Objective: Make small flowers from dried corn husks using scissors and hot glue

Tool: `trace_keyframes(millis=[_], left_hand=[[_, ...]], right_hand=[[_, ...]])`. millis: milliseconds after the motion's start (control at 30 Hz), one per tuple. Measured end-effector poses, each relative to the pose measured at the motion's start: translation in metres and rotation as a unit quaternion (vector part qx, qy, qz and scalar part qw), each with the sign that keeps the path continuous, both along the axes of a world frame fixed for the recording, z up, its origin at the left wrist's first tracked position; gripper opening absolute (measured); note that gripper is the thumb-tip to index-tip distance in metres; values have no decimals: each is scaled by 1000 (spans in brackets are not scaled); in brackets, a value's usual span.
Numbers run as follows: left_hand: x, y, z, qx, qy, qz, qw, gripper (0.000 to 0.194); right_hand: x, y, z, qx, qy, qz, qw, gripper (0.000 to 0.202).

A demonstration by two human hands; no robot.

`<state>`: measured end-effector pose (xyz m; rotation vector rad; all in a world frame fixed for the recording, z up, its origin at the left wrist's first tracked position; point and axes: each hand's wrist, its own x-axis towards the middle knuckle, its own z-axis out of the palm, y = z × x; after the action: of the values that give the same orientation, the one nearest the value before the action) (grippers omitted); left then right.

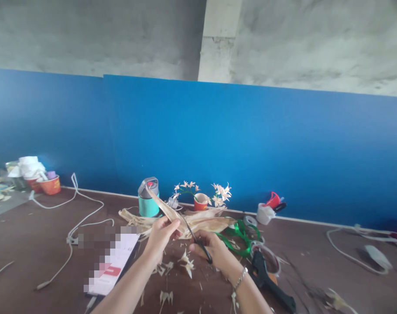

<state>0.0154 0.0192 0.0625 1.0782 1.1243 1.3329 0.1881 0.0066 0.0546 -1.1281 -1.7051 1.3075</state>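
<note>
My left hand [162, 237] pinches a long, pale dried husk strip [162, 204], which points up and to the left. In my right hand [211, 249] is a pair of scissors [203, 248] with dark handles, the blades reaching up beside the lower part of the strip. Whether the blades touch the strip I cannot tell. More dried husks [214, 223] lie in a heap behind both hands. Below them, small cut flower-shaped pieces [187, 264] are scattered on the brown table [172, 301]. A red paper cup [200, 202] behind the heap holds stems with pale flowers [222, 192].
A teal container [148, 203] with a grey handle stands by the husks. To the right lie green ribbon [241, 237], a tape roll [267, 257] and a black glue gun [270, 281]. A phone [111, 266] lies left of my arm, near a white cable [87, 218].
</note>
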Motion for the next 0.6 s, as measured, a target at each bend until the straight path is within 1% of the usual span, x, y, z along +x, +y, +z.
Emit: trace_keyframes(millis=[133,333,600], left_hand=[[-2,1,1,2,4,-11,1000,24],[-5,3,1,-7,40,-31,999,23],[-12,8,-4,-7,77,-70,995,22]], right_hand=[[1,1,-2,-10,8,3,1000,40],[3,0,2,-17,-17,6,1000,36],[5,-1,4,1,-35,22,999,30]])
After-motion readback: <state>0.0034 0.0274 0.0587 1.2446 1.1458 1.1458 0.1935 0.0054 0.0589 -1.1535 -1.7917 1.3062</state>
